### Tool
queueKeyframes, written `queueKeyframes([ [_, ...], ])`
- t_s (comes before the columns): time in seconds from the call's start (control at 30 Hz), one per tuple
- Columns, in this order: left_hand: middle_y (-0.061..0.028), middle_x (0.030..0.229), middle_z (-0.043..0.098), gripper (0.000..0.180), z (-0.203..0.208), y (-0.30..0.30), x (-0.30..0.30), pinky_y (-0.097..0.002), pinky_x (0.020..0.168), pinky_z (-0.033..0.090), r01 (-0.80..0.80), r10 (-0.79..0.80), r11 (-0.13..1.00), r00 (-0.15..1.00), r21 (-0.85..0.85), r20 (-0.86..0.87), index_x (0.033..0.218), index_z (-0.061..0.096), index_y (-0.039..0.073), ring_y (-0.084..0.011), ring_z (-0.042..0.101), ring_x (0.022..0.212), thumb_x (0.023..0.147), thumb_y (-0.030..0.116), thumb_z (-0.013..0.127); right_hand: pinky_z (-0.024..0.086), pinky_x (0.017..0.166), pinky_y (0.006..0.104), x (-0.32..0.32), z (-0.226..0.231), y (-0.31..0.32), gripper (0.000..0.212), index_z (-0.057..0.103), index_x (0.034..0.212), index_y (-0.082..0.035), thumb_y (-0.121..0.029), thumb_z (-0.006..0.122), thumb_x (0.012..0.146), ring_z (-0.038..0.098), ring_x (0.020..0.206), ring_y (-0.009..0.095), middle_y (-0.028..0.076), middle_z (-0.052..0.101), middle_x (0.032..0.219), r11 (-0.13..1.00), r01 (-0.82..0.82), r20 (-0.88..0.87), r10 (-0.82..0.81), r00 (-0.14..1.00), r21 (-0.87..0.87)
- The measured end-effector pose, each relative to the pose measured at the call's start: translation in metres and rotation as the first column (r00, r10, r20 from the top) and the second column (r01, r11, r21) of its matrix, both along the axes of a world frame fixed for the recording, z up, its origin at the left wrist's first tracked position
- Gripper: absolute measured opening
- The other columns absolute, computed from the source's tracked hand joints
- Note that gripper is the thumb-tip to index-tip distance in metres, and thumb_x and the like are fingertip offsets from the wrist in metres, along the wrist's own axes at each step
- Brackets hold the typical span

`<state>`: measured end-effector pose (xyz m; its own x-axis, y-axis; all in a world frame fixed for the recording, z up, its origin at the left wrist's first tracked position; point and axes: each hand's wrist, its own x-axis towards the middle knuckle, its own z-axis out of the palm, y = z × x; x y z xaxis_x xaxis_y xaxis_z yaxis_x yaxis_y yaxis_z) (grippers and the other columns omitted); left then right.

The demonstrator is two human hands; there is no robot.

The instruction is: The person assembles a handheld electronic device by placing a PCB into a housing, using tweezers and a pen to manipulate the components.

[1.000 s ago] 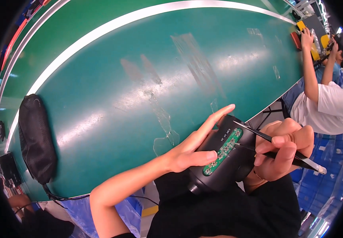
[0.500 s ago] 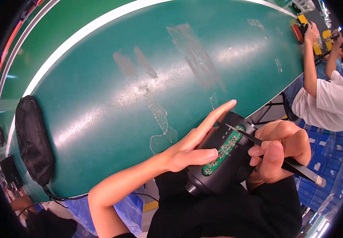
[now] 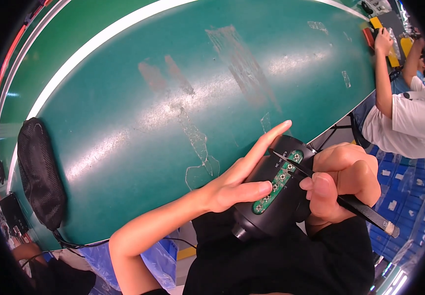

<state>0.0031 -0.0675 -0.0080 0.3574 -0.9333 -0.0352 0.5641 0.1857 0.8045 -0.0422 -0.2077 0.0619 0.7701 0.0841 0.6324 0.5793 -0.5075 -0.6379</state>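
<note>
A black cylindrical housing (image 3: 291, 144) rests tilted near my body at the table's front edge. Set into its upper face is a narrow green circuit board (image 3: 263, 202) with a row of small round parts. My left hand (image 3: 237, 189) grips the housing, thumb on the board's edge and fingers stretched along the far side. Between the thumb and fingers of my right hand (image 3: 342, 177) are dark tweezers (image 3: 365, 210). Their tips reach over the board's upper end, above the housing; whether they touch it I cannot tell.
A black mesh pouch (image 3: 40, 172) lies on the green table (image 3: 124, 108) at the left, with a cable by it. A small black box (image 3: 13, 211) is beyond it. At the right a person in a white shirt (image 3: 404, 123) works beside blue bins (image 3: 404, 196).
My right hand and the tweezers have shifted slightly left, and the tips now lie further toward the housing's far-left edge. My left hand keeps its hold on the housing.
</note>
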Motion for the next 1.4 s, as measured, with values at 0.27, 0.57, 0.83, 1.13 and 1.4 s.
queueKeyframes([
  [0.27, -0.0117, 0.137, 0.009, 0.101, 0.001, 0.003, 0.002, -0.0335, 0.101, 0.011, -0.022, 0.021, 1.000, 0.997, 0.016, 0.071, 0.134, 0.002, 0.000, -0.0202, 0.014, 0.126, 0.062, 0.055, 0.046, 0.028, 0.028, 0.0191, -0.002, -0.009, 0.013, 0.020, 0.037, 0.063, -0.004, -0.010, 0.045, 0.081, 0.030, 0.029, 0.007, 0.004, 0.039, 0.045, 0.925, 0.123, 0.054, -0.152, 0.987, 0.360],
  [0.57, -0.0131, 0.135, 0.013, 0.101, 0.002, 0.003, 0.002, -0.0343, 0.100, 0.012, -0.015, 0.014, 0.999, 1.000, 0.036, 0.027, 0.134, 0.002, 0.001, -0.0208, 0.018, 0.125, 0.062, 0.055, 0.047, 0.028, 0.031, 0.0172, -0.003, -0.012, 0.011, 0.023, 0.038, 0.063, -0.003, -0.010, 0.052, 0.080, 0.034, 0.034, 0.007, 0.006, 0.041, 0.047, 0.932, 0.162, -0.018, -0.165, 0.986, 0.324],
  [0.83, -0.0133, 0.132, 0.020, 0.101, -0.007, 0.003, 0.002, -0.0341, 0.100, 0.013, -0.039, 0.038, 0.999, 0.999, 0.024, 0.030, 0.135, 0.001, 0.003, -0.0216, 0.022, 0.123, 0.061, 0.054, 0.049, 0.032, 0.040, 0.0207, -0.004, -0.004, 0.005, 0.024, 0.037, 0.061, -0.004, -0.010, 0.054, 0.077, 0.038, 0.040, 0.009, 0.008, 0.045, 0.050, 0.985, 0.122, -0.144, -0.104, 0.984, 0.122],
  [1.13, -0.0140, 0.133, 0.018, 0.101, -0.003, 0.003, 0.002, -0.0344, 0.100, 0.012, -0.055, 0.051, 0.998, 0.993, 0.039, 0.109, 0.134, 0.001, 0.001, -0.0220, 0.021, 0.123, 0.063, 0.056, 0.047, 0.028, 0.033, 0.0237, -0.004, -0.016, 0.005, 0.022, 0.038, 0.068, -0.002, -0.010, 0.053, 0.081, 0.031, 0.032, 0.009, 0.008, 0.048, 0.051, 0.812, -0.024, 0.113, -0.052, 0.992, 0.584],
  [1.4, -0.0145, 0.132, 0.021, 0.102, -0.004, 0.001, -0.003, -0.0337, 0.099, 0.013, -0.083, 0.082, 0.997, 0.992, 0.006, 0.092, 0.134, 0.001, 0.001, -0.0221, 0.024, 0.122, 0.063, 0.057, 0.048, 0.037, 0.044, 0.0247, -0.017, -0.009, 0.010, 0.024, 0.038, 0.074, -0.004, -0.013, 0.059, 0.079, 0.042, 0.044, 0.011, 0.008, 0.048, 0.057, 0.844, 0.216, -0.170, -0.151, 0.974, 0.490],
])
